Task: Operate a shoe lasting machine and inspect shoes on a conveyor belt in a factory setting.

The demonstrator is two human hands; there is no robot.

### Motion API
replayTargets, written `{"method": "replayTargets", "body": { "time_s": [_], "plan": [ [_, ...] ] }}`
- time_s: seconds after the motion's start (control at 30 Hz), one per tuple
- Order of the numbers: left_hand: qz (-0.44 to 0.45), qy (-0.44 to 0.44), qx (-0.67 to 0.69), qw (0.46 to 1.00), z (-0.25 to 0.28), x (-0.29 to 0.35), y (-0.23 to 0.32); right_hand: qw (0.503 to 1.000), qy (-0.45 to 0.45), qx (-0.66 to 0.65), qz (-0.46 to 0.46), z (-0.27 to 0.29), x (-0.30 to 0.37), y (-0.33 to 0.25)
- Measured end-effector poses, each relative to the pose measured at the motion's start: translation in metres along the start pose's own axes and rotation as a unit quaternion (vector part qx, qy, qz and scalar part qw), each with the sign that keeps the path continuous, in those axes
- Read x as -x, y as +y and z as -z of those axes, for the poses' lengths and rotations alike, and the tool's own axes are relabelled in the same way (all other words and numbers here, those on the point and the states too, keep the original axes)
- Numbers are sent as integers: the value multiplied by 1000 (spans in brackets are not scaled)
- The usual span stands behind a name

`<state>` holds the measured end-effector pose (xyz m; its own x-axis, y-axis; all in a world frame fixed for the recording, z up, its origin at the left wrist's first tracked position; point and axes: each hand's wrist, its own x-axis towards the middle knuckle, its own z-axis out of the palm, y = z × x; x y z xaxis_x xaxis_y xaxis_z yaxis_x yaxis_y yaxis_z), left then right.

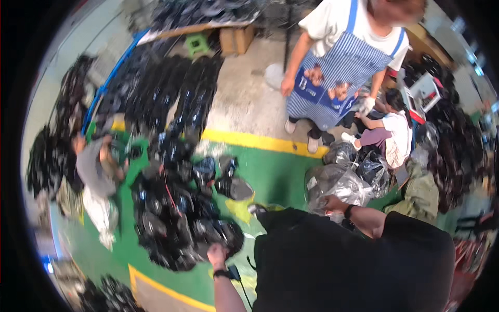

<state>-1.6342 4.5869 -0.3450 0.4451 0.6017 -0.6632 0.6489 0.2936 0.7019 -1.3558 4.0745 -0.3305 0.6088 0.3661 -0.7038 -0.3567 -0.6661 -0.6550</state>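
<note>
My left hand (217, 255) is low in the middle, at the near right edge of a heap of dark, shiny, rounded pieces (171, 208). Its fingers look curled, but blur hides whether they grip anything. My right hand (335, 204) is closed at the near side of a large clear plastic bag (340, 182) with greyish contents, its fingers bent against the film. What fills the bag is too blurred to name. A few loose dark pieces (228, 179) lie on the floor between the heap and the bag.
A person in a striped apron (332, 78) stands ahead; another person (392, 130) crouches at right by bags. A third person (96, 166) bends at left beside a white sack (101, 213). Rows of stacked dark pieces (171, 88) cover the far floor. A green stool (196, 44) stands behind.
</note>
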Motion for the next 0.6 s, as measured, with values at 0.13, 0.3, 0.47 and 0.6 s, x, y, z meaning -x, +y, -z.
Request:
{"method": "replayTargets", "body": {
  "time_s": [0.13,0.3,0.47,0.6],
  "plan": [
    [44,-54,-43,997,31,-57,53,993,82,-23,86,-27,-35,-156],
    [-78,-172,-59,980,25,-168,184,975,106,-122,150,-44,-63,-271],
    [-323,-240,-98,910,-59,-227,402,953,238,-180,46,-83,-58,-274],
    [-498,-341,-118,788,-142,-139,571,928,287,-236,-28,-101,-42,-275]
  ]
}}
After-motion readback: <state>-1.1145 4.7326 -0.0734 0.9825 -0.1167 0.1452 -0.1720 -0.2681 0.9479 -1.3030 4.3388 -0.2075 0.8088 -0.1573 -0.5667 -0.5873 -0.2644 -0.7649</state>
